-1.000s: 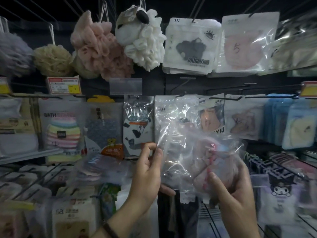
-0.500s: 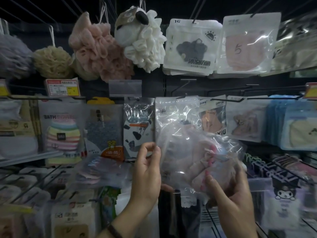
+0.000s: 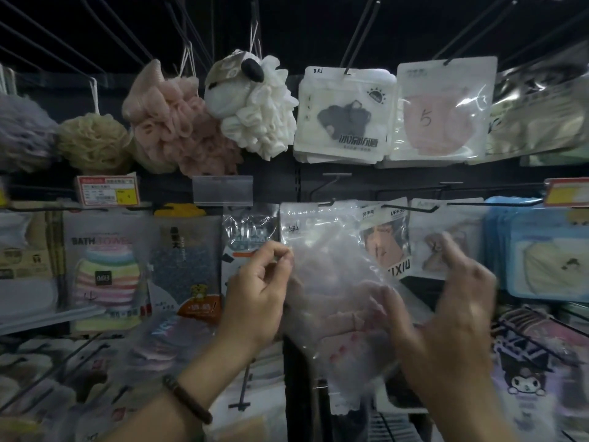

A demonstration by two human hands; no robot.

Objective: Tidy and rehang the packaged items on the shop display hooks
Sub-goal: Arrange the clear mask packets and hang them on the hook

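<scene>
Two hands are up at the middle row of hooks with one clear packet in play between them, held in front of the display just left of the face-printed mask pack. The left hand, a dark bracelet on its wrist, pinches the packet's upper left edge between thumb and fingertips. The right hand sits at the packet's right edge, fingers spread and thumb against the plastic. It is smeared by motion, so I can't tell whether it grips. On the far top row I count four bath puffs: lavender puff, beige puff, pink puff, white puff. To their right hang three packs: white pack, pink pack and a glare-washed pack. A second ago both hands were lower, the right one cupping the packet from beneath. Now it has come up beside it, the left has climbed toward the top corner, and the packet rides higher, its top close to the black hook. Is it on that hook? I can't tell, because it overlaps another clear packet hanging there and the edges run together. The lavender puff is cut off at the left, and the near bottom rows are a blur.
</scene>
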